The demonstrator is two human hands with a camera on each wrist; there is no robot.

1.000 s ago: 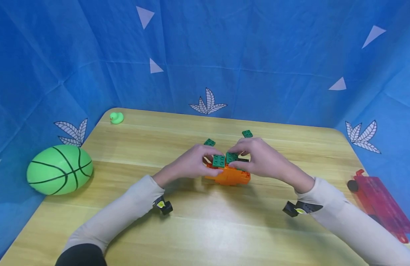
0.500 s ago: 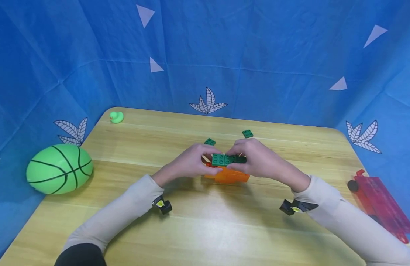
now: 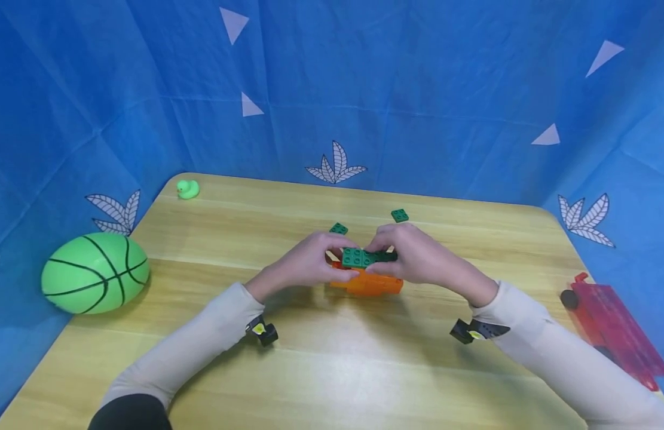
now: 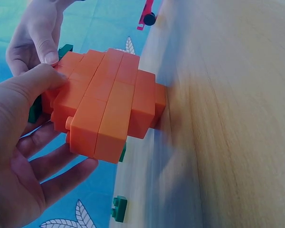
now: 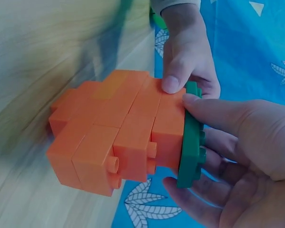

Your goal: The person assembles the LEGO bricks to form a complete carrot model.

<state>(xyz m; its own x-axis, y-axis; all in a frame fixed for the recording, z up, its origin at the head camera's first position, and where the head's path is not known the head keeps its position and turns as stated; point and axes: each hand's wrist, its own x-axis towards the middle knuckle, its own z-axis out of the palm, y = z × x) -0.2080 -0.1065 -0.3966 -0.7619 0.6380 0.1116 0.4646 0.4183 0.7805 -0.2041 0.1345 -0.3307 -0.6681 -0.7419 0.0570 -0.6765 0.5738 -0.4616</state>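
Note:
An orange brick model (image 3: 368, 285), built in steps, stands on the table between my hands. Along its top lie two green bricks side by side, the left green brick (image 3: 352, 257) and the right green brick (image 3: 382, 257). My left hand (image 3: 322, 258) grips the model's upper left end, its thumb on the orange face in the left wrist view. From the other side my right hand (image 3: 418, 254) pinches the right green brick, with the thumb at its edge in the right wrist view. My palms and fingers partly hide the model's far side.
Behind my hands lie two loose green bricks, one nearer (image 3: 339, 229) and one farther back (image 3: 400, 215). A green ball (image 3: 95, 273) sits at the left edge, a green duck (image 3: 188, 189) at the back left corner. A red wheeled toy (image 3: 619, 328) is at the right edge.
My right hand has shifted slightly left and down. Its green brick, tilted and a little apart before, now lies level against the left green brick. My left hand has hardly moved.

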